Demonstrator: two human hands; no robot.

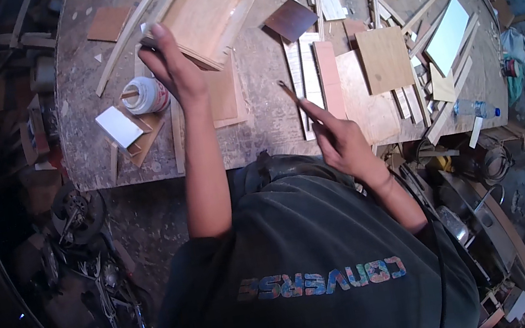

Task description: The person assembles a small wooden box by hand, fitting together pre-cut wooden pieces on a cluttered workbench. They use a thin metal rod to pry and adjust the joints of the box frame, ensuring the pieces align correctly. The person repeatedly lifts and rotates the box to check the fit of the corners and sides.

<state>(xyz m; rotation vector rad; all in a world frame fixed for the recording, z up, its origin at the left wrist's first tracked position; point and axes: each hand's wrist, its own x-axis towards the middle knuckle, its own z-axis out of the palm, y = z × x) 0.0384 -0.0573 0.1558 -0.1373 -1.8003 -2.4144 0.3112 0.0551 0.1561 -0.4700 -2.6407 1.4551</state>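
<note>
My left hand (180, 66) is closed on the near left corner of a shallow open wooden box (202, 11), which is tilted over the workbench. Its thumb lies on the outer side and the fingers go partly out of sight. Between the fingers of my right hand (344, 142) is a thin wooden stick (290, 92) with a dark tip, pointing up and left, away from the box. Just left of my left wrist stands an open white plastic jar (144, 95) with a flat wooden piece in its mouth.
The workbench (264, 132) carries many offcuts. A white block (119, 126) lies near the jar, and a dark square panel (291, 19), a brown panel (385, 60) and a pink strip (330, 80) lie to the right. A plastic bottle (475, 109) lies at the right edge.
</note>
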